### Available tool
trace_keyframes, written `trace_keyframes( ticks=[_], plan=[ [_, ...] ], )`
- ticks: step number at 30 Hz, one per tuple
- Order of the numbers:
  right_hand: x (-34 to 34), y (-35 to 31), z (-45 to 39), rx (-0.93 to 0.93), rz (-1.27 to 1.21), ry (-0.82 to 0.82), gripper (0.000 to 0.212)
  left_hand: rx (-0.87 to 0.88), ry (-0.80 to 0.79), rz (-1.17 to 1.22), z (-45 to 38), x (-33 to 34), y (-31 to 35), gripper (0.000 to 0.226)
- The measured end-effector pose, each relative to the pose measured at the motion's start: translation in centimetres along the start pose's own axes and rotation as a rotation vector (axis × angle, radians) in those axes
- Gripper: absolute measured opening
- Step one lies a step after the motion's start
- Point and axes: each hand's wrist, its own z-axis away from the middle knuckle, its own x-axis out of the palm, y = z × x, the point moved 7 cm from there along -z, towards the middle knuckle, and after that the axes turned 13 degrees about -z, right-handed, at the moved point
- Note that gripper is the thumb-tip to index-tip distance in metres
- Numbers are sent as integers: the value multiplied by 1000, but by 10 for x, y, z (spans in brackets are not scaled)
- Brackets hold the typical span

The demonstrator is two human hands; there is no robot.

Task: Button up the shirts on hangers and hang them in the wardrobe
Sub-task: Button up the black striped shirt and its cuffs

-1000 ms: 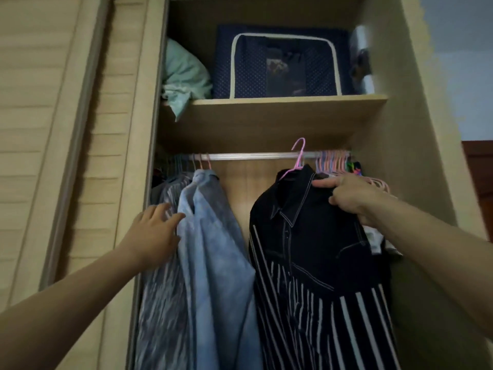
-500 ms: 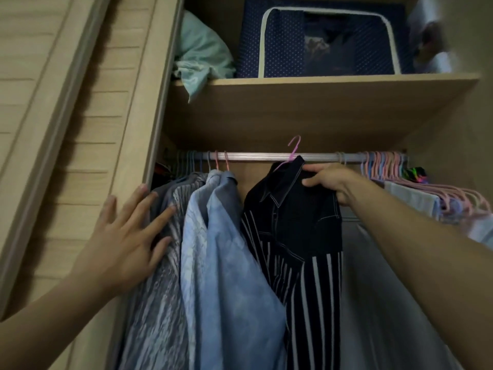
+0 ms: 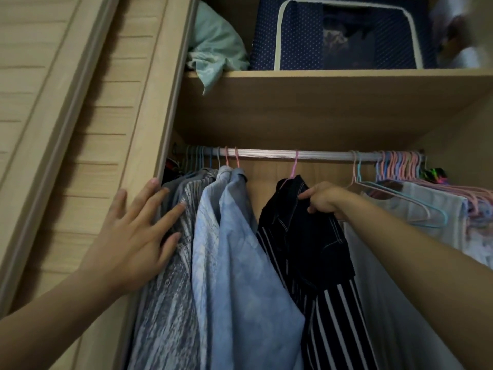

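Note:
A dark shirt with white stripes [image 3: 314, 252] hangs from a pink hanger [image 3: 294, 166] whose hook sits over the wardrobe rail [image 3: 266, 154]. My right hand [image 3: 324, 200] grips the shirt's shoulder just below the collar. To its left hang a light blue shirt [image 3: 240, 263] and a grey streaked shirt [image 3: 176, 276]. My left hand [image 3: 136, 239] lies flat, fingers spread, against the grey shirt at the wardrobe's left edge.
Several empty pink and blue hangers [image 3: 400, 166] crowd the rail's right end above pale garments [image 3: 426, 209]. A shelf [image 3: 320, 76] above carries a navy dotted storage box [image 3: 346, 33] and a mint cloth [image 3: 216, 44]. A slatted door [image 3: 66, 102] stands left.
The pink hanger's hook went from below the rail to over it. My view moved closer and upward. My left hand shifted from the blue shirt's edge onto the grey one.

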Motion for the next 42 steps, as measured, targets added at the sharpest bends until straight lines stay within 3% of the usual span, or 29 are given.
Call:
trace_keyframes(
  ticks=[2, 6, 10, 13, 16, 21, 26, 30, 32, 34, 36, 38, 40, 42],
  plan=[
    [4, -6, 1, -29, -8, -2, 53, 2, 2, 9, 1, 0, 0, 61],
    [5, 5, 11, -19, -313, 2, 59, -1, 18, 39, 5, 0, 0, 59],
    [16, -10, 26, -105, -243, 27, 62, -6, 13, 58, 4, 2, 1, 58],
    [60, -52, 28, -181, -276, -52, 58, -25, -1, 73, 4, 1, 0, 59],
    [123, -100, 20, -226, -193, -141, 46, -23, -37, 74, 5, -1, -1, 61],
    [158, -110, 5, -281, -137, -65, 33, -12, -96, 47, 6, 2, -3, 63],
    [144, -81, 56, -503, 135, -135, 61, -34, -133, 37, 5, 1, 1, 68],
    [127, -58, 105, -564, 425, -353, 59, -116, -166, 116, -2, -22, 45, 70],
    [91, -46, 106, -546, 521, -263, 52, 14, -152, 226, -10, -32, 89, 68],
    [42, -28, 96, -500, 710, -34, 46, 235, -159, 221, -8, -34, 130, 67],
    [-9, -10, 86, -428, 976, 222, 39, 478, -316, 89, 9, -18, 151, 70],
    [-51, 11, 83, -284, 1192, 369, 40, 660, -555, -80, 35, 6, 149, 72],
    [-88, 31, 84, -152, 1272, 478, 43, 761, -695, -212, 52, 22, 137, 72],
    [-114, 45, 87, -78, 1322, 563, 43, 779, -722, -219, 57, 29, 130, 73]
  ],
)
